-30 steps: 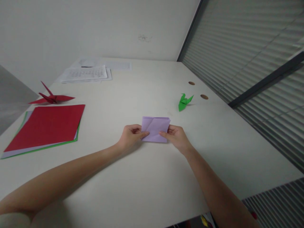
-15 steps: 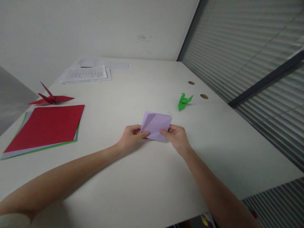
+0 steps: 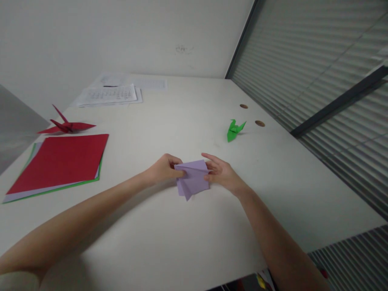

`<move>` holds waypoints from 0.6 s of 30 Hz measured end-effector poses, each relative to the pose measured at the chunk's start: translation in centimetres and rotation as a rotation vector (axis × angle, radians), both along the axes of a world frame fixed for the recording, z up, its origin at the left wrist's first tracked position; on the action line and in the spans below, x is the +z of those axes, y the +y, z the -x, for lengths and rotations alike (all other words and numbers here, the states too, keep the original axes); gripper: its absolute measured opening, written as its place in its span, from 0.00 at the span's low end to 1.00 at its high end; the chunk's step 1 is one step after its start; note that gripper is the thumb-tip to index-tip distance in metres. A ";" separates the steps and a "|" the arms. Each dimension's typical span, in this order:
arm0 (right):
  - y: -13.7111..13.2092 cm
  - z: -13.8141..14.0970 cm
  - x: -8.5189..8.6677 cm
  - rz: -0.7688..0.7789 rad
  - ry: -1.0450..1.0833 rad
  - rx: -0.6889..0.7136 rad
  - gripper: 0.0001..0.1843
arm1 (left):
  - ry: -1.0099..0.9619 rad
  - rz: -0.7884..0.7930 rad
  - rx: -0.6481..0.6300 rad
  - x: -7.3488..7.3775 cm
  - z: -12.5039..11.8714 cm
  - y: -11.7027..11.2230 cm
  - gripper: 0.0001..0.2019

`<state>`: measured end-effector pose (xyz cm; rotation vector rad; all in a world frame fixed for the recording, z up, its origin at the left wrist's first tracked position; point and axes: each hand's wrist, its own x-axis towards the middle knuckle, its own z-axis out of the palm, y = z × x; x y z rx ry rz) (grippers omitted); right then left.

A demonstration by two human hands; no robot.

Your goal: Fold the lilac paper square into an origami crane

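A folded sheet of light purple paper (image 3: 196, 177) is held just above the white table, its lower left part standing out in a pointed flap. My left hand (image 3: 163, 169) pinches its left edge, thumb in front and fingers mostly hidden behind. At the right edge is my right hand (image 3: 224, 176), with the thumb against the front of the paper and some fingertips behind it. The index finger of that hand is stretched out, away from the sheet.
A green paper crane (image 3: 235, 131) stands beyond my right hand. On the left are a red paper crane (image 3: 68, 127) and a stack of coloured sheets with red paper (image 3: 60, 161) on top. Written papers (image 3: 109, 94) lie at the back; blinds (image 3: 318, 60) border the right side.
The purple paper has come nearer to me and turned, and a pointed flap now shows at its bottom. My right index finger has lifted off the paper.
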<state>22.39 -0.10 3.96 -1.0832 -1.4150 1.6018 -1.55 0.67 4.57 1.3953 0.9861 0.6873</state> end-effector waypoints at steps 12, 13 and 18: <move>0.0 1.3 -0.6 -0.069 -0.002 -0.236 0.17 | -0.128 -0.060 0.087 0.7 -0.8 -0.6 0.19; -0.1 1.3 -0.5 -0.069 -0.003 -0.221 0.17 | -0.122 -0.040 0.075 0.7 -0.7 -0.7 0.20; -0.6 1.8 -0.7 -0.071 -0.069 -0.104 0.19 | -0.041 0.023 0.019 0.2 -0.7 -0.7 0.21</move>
